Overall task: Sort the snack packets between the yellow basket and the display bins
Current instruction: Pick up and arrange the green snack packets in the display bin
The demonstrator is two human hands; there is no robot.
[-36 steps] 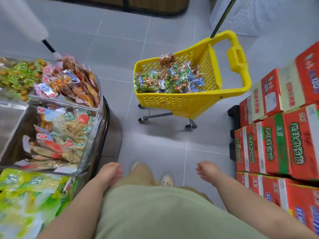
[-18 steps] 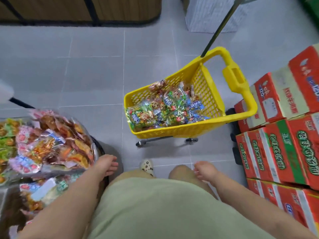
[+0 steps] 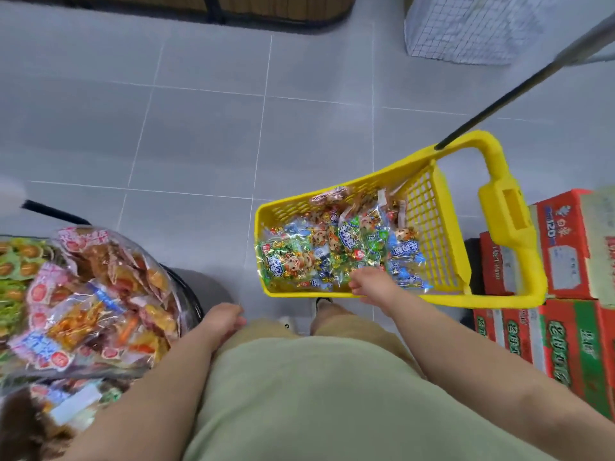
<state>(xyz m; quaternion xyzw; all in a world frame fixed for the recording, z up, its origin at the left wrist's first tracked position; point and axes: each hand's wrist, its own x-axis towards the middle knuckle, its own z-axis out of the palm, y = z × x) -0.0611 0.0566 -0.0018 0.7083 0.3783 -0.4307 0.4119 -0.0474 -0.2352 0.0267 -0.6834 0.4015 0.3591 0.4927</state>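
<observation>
The yellow basket (image 3: 429, 234) stands on wheels on the grey tile floor, just ahead of me to the right. It holds a heap of shiny green, blue and brown snack packets (image 3: 319, 257). My right hand (image 3: 372, 284) reaches over the basket's near rim and rests on the packets with loosely bent fingers; I see nothing gripped. My left hand (image 3: 223, 319) hangs empty by my thigh, fingers relaxed. On the left, a clear display bin (image 3: 173, 287) is piled with pink and orange packets (image 3: 100, 294), and green packets (image 3: 13, 261) fill the bin beyond it.
Red and green cartons (image 3: 565, 344) are stacked at the right, close behind the basket's handle (image 3: 509, 211). A black pole (image 3: 482, 118) slants up from the basket's far corner. A white mesh bag (image 3: 466, 24) and a dark shelf base (image 3: 266, 11) stand across the floor.
I have stepped closer to the basket and the view tilted down. My right hand moved from beside my leg forward into the basket. My left hand stayed by my thigh.
</observation>
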